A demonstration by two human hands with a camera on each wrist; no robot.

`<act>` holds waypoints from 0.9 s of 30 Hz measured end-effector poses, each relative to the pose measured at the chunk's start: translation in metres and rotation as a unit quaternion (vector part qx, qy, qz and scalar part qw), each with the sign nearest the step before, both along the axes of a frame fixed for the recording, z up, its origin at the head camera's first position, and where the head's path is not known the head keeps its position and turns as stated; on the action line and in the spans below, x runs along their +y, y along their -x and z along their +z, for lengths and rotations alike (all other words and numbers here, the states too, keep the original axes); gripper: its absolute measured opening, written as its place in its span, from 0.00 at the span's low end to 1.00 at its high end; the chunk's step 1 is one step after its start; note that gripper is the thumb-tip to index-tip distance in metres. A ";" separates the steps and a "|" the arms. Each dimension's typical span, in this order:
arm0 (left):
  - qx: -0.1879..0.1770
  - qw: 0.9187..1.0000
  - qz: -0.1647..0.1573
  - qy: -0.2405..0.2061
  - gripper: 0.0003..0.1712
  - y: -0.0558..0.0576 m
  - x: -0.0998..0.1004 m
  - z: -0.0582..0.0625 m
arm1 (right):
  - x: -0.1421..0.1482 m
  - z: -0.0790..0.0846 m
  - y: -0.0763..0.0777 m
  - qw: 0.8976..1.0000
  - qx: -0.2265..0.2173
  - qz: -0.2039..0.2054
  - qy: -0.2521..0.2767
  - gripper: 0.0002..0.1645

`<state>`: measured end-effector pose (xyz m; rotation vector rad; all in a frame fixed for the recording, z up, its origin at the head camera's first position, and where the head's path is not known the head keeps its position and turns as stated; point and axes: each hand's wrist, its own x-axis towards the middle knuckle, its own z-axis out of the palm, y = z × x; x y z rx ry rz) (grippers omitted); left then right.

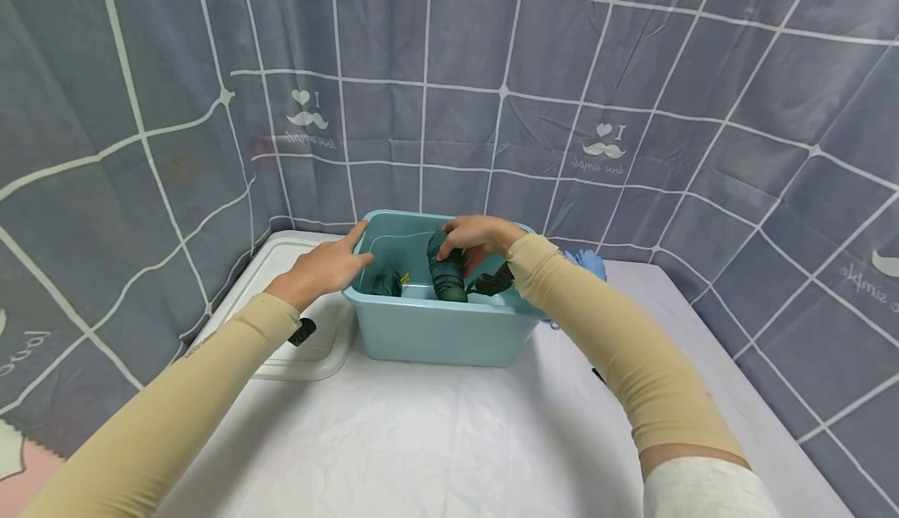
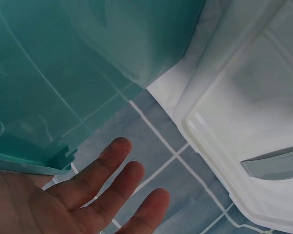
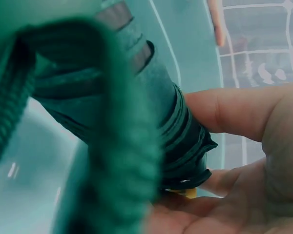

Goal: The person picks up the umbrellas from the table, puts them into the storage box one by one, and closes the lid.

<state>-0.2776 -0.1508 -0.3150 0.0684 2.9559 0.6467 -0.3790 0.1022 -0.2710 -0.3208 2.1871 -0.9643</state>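
Note:
A light blue-green plastic bin point(image 1: 435, 331) stands on the white-covered table. My right hand point(image 1: 477, 233) reaches into it and grips a dark green folded umbrella point(image 1: 447, 272), thumb on one side and fingers round the other. In the right wrist view the umbrella's wrist strap point(image 3: 107, 97) hangs blurred close to the camera. My left hand point(image 1: 326, 268) rests at the bin's left rim, its fingers point(image 2: 151, 209) extended outside the wall. Inside the bin, a dark bundle with a yellow bit point(image 1: 388, 284) lies to the left, and a black item point(image 1: 492, 280) to the right.
A white lid point(image 1: 281, 268) with a grey handle point(image 2: 276, 163) lies left of the bin, under my left forearm. Something blue point(image 1: 588, 262) sits behind my right forearm. Grey gridded curtains point(image 1: 463, 50) hang around the table's back and sides.

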 end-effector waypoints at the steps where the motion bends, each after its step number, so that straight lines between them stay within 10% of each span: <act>1: 0.000 1.000 0.000 0.000 0.44 0.000 0.000 0.000 | -0.003 -0.002 0.000 1.000 -0.006 0.001 -0.002 0.51; 15: 0.004 1.000 -0.007 -0.004 0.44 -0.004 -0.003 -0.003 | -0.031 -0.028 0.004 0.995 -0.074 0.048 -0.045 0.20; 27: 0.015 1.000 -0.007 -0.005 0.44 -0.008 -0.005 -0.005 | -0.051 -0.049 0.008 0.987 -0.114 0.078 -0.076 0.19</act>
